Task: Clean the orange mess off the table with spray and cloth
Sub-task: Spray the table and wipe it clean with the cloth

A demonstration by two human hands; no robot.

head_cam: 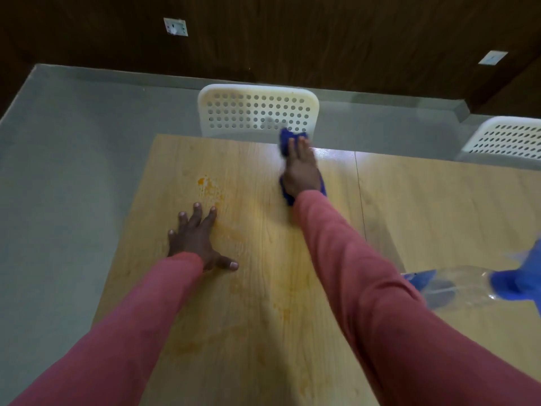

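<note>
Our right hand (300, 171) presses the blue cloth (285, 140) flat-fingered on the wooden table (424, 206). Our left hand (199, 241) rests splayed beside the orange mess (209, 187).

Table (424, 200): light wood-grain top, a seam running front to back right of centre. Orange mess (208, 187): thickest blob left of centre toward the far edge; fainter smears trail toward the near edge. Blue cloth (285, 142) lies near the far edge, pressed flat under the right hand (301, 171). Left hand (199, 238) rests palm down, fingers spread, just beside the blob. Clear spray bottle (456, 288), blue head, lies on its side at the right edge, blurred.
</note>
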